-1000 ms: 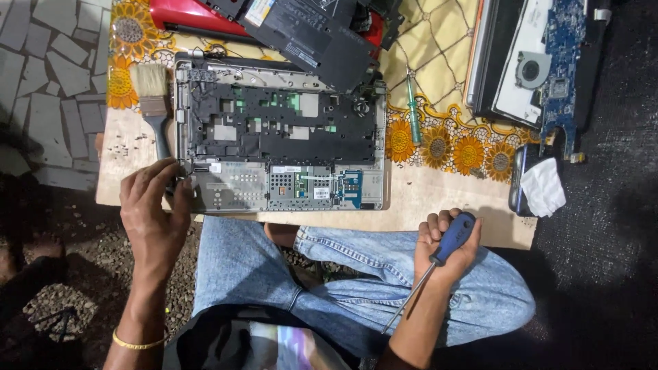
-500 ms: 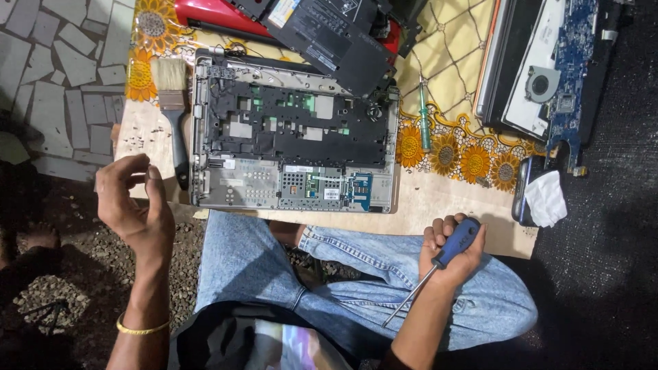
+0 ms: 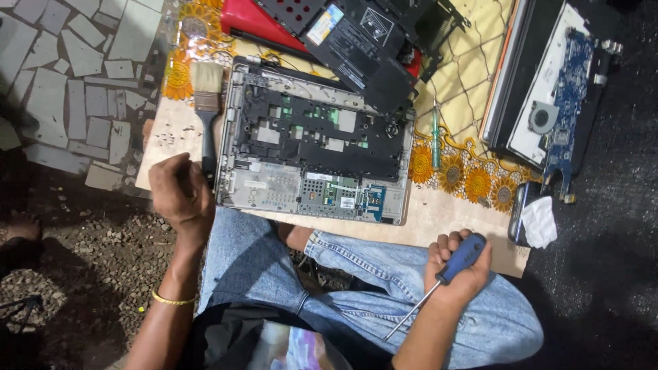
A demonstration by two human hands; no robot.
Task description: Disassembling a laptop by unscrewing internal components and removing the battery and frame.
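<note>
laptop lies opened up on the worktop, insides showing. right hand grips a blue screwdriver over the knee. left hand is curled shut by the brush, maybe pinching a tiny screw. a dropped screw could get lost in the gravel.

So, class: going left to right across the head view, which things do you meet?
Left hand → paintbrush → opened laptop base → green screwdriver → right hand holding blue-handled screwdriver → blue circuit board.
</note>
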